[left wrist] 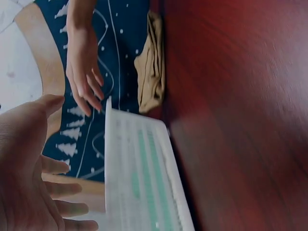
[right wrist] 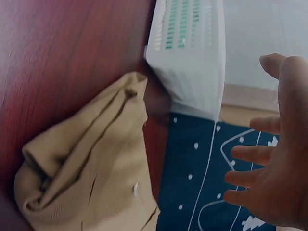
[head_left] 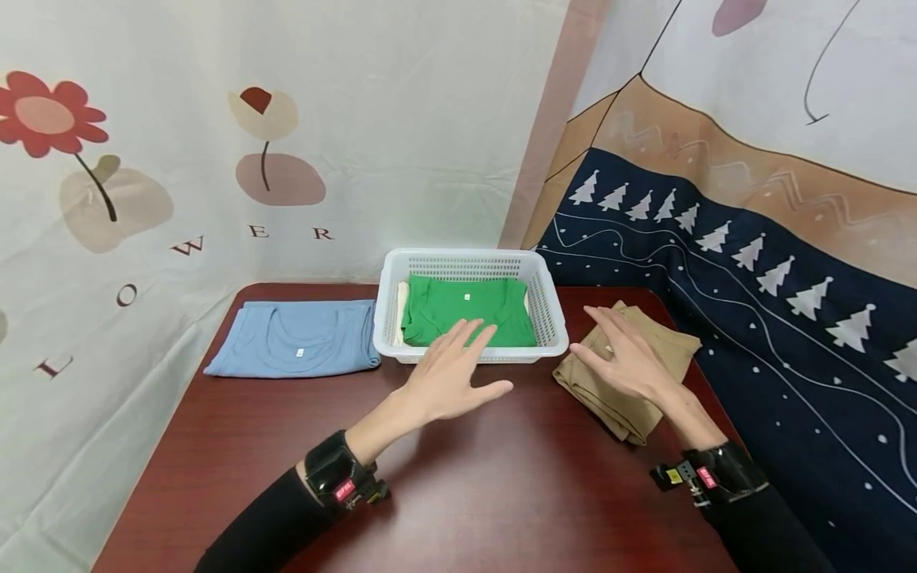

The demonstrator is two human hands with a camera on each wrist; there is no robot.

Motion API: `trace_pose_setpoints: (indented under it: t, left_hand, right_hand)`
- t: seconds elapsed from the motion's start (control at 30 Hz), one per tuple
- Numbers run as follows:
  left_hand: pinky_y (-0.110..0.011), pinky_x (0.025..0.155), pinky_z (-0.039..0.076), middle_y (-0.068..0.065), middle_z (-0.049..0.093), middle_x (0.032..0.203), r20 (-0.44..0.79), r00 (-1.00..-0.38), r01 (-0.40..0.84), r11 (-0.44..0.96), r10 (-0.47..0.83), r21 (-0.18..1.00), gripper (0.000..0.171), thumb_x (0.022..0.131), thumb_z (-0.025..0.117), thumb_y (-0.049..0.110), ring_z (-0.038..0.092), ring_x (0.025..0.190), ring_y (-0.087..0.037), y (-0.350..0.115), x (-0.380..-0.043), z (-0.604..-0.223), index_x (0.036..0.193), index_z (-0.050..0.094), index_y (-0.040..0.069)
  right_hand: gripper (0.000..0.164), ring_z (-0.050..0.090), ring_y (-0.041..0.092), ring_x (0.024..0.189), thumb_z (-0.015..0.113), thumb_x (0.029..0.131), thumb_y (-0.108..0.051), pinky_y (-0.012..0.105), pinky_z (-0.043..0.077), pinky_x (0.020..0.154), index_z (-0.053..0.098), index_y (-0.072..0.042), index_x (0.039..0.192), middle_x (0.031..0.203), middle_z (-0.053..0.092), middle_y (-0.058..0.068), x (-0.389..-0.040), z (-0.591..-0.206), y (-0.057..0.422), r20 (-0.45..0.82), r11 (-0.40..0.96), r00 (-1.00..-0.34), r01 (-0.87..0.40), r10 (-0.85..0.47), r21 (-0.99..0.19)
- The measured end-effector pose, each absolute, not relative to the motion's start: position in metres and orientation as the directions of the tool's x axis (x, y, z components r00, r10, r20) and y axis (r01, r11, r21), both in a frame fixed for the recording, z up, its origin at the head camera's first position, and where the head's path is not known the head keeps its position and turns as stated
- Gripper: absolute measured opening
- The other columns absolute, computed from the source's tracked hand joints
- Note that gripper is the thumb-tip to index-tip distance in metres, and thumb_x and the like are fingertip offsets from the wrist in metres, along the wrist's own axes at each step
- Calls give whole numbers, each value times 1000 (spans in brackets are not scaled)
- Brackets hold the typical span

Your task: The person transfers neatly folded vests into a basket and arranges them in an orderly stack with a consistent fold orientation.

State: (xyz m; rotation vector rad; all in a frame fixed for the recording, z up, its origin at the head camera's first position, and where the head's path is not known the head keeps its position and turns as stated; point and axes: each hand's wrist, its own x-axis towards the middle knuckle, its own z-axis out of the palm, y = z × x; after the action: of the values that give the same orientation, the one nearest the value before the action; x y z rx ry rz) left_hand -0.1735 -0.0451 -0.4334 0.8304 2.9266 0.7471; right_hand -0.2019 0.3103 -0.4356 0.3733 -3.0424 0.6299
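A white plastic basket (head_left: 469, 356) stands at the back of the table, with a folded green shirt (head_left: 466, 306) lying inside it over something cream-coloured. My left hand (head_left: 447, 378) hovers in front of the basket, fingers spread and holding nothing. Over the folded khaki garment (head_left: 662, 338) on the right, my right hand (head_left: 626, 354) is raised with its fingers straight. In the right wrist view that hand (right wrist: 274, 159) is apart from the khaki cloth (right wrist: 106, 168). A folded blue shirt (head_left: 301, 338) lies left of the basket, against its side.
The dark red wooden table (head_left: 501, 493) ends at the wall behind. A cloth with flowers and letters (head_left: 401, 119) hangs at the back. On the right hangs a navy cloth with white trees (head_left: 774, 318), close to the table's edge.
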Motion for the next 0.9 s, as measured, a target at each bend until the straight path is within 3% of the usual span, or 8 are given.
trace_pose_setpoints:
  t: [0.3, 0.63, 0.9]
  left_hand:
    - [-59, 139, 35, -8, 40, 183, 120, -805, 577, 722, 580, 382, 93, 105, 63, 75, 34, 174, -37, -1, -157, -434, 177, 38, 22]
    - [-52, 136, 42, -7, 45, 179, 151, -740, 660, 667, 655, 346, 88, 106, 62, 73, 42, 170, -32, 39, -144, -436, 175, 41, 22]
    - [-44, 130, 50, -8, 47, 178, 112, -742, 654, 676, 661, 341, 88, 107, 58, 74, 48, 166, -28, 71, -148, -451, 174, 44, 19]
  right_hand:
    - [89, 27, 60, 168, 65, 111, -58, 85, 28, 128, 30, -11, 179, 183, 28, 32, -208, -433, 341, 57, 896, -981, -194, -187, -400]
    - [87, 34, 60, 162, 65, 112, -56, 82, 30, 126, 35, -5, 175, 176, 38, 33, -214, -443, 375, 88, 909, -986, -162, -139, -384]
    - [85, 34, 62, 161, 61, 114, -55, 83, 29, 125, 35, -4, 175, 175, 38, 35, -224, -458, 398, 67, 916, -990, -137, -120, -377]
